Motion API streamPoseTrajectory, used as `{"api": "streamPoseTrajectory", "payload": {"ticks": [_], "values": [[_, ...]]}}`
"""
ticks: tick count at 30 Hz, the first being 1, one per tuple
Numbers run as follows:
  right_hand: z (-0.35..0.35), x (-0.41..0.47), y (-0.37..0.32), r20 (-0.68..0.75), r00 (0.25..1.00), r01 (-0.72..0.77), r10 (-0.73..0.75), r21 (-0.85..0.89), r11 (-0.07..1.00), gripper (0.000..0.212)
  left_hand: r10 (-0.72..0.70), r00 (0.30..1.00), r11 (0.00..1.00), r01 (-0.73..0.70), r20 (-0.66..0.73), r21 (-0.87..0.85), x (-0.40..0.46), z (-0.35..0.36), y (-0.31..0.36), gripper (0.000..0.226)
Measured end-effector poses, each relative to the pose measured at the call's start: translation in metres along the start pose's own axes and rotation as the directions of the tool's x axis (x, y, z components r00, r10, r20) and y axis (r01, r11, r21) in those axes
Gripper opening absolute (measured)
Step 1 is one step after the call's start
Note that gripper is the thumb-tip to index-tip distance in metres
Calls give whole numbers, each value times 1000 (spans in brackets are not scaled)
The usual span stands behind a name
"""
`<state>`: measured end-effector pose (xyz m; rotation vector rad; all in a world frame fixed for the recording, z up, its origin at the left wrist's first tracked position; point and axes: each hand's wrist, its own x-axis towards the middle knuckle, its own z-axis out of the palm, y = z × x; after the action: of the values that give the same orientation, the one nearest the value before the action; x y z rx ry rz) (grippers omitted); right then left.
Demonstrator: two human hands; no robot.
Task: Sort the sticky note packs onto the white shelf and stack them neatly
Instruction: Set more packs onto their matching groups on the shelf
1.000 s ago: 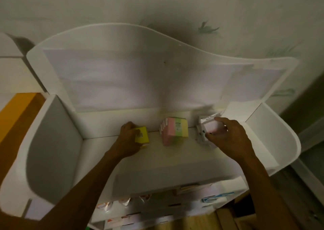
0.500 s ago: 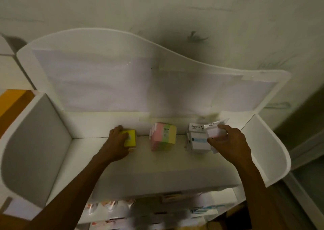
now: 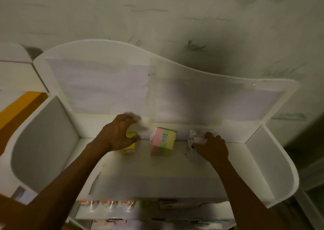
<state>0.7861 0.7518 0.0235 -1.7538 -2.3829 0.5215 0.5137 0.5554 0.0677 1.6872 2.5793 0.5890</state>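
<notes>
Standing against grey-streaked wall [image 3: 157, 10]: white shelf [image 3: 175, 170].

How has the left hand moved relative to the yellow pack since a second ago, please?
Yes. The left hand has let go and lifted off the yellow pack, fingers now spread above it; the pack stays left of the pink-and-yellow pack.
</notes>
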Motion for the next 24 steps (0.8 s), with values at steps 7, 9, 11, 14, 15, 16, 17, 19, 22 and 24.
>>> {"api": "streamPoseTrajectory", "payload": {"ticks": [7, 9, 11, 14, 15, 16, 17, 19, 22, 24], "values": [[20, -3, -3, -39, 999, 17, -20, -59, 998, 78, -10, 999, 1000, 10, 30, 1, -6, -6, 13, 58], [19, -1, -2, -21, 1000, 20, -21, -57, 998, 79, -36, 998, 999, 36, 52, 10, -9, -7, 12, 57], [16, 0, 0, 9, 1000, 22, -21, -61, 998, 80, -47, 997, 999, 47, 66, 10, -11, -7, 14, 56], [5, -1, 2, 16, 999, 34, -34, -42, 999, 79, -58, 995, 998, 58, 77, 0, -14, -7, 18, 55], [-1, -2, 2, 14, 999, 36, -36, -32, 999, 78, -61, 996, 998, 62, 72, -1, -14, -7, 20, 54], [-8, -3, 2, 8, 999, 45, -44, -36, 998, 77, -63, 996, 998, 63, 64, 3, -14, -7, 21, 54], [-16, -5, 1, -5, 998, 62, -63, -52, 997, 76, -65, 996, 998, 64, 56, 12, -14, -8, 23, 54], [-35, -10, -1, -47, 991, 126, -129, -62, 990, 72, -71, 996, 997, 69, 50, 37, -12, -10, 26, 55], [-65, -16, -10, -113, 946, 311, -304, 44, 949, 67, -80, 996, 996, 78, 36, 50, -9, -13, 33, 59], [-84, -21, -20, -133, 892, 445, -432, 93, 891, 69, -65, 998, 996, 65, 16, 55, -8, -15, 39, 62]]}}
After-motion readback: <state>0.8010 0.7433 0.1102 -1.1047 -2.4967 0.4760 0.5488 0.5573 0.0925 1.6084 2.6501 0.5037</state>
